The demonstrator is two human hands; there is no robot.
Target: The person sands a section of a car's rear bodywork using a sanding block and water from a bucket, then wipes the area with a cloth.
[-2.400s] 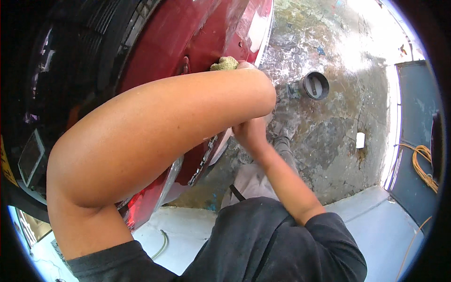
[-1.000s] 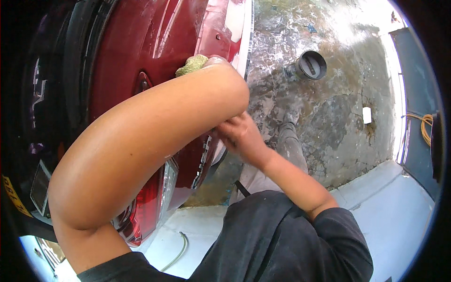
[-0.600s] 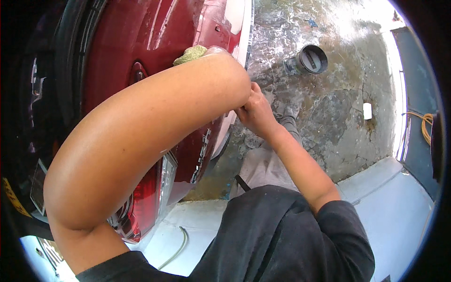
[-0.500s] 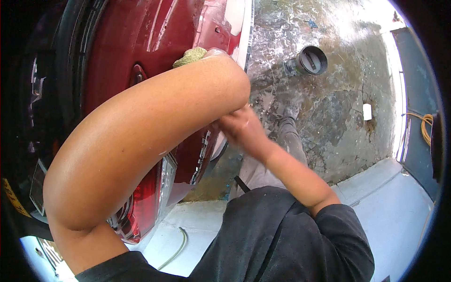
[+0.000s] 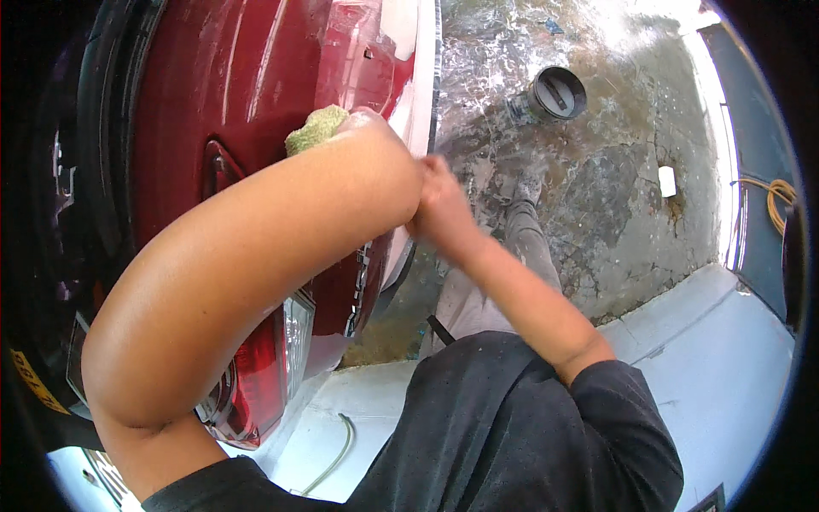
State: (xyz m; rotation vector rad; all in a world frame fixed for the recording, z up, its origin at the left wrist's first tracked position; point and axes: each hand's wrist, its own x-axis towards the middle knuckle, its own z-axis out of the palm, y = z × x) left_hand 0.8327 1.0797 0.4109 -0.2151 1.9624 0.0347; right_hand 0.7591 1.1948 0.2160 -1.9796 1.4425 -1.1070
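Observation:
My left arm reaches across the red car body (image 5: pixel 196 68). A sliver of my left hand (image 5: pixel 365 118) shows beyond the forearm, against a bunched yellow-green cloth (image 5: pixel 316 130) on the red panel. Most of its fingers are hidden, but the hand appears closed on the cloth. Just right of the left forearm is my right hand (image 5: pixel 445 205), slightly blurred. Its fingers are curled and partly covered by that forearm, so anything inside them is out of sight. A red and clear tail light (image 5: pixel 264 375) lies below the left arm.
A dark bucket (image 5: pixel 559 92) with greyish water stands on the wet, stained concrete floor (image 5: pixel 597 230). Farther right lie a small white block (image 5: pixel 666 181) and a coiled orange hose (image 5: pixel 778 205). Near the tail light a pale green hose (image 5: pixel 345 444) runs over a light-blue surface.
My right hand has shifted farther from my body along the left forearm. The view has moved slightly, so the car sits more to the left. The cloth stays at about the same panel area.

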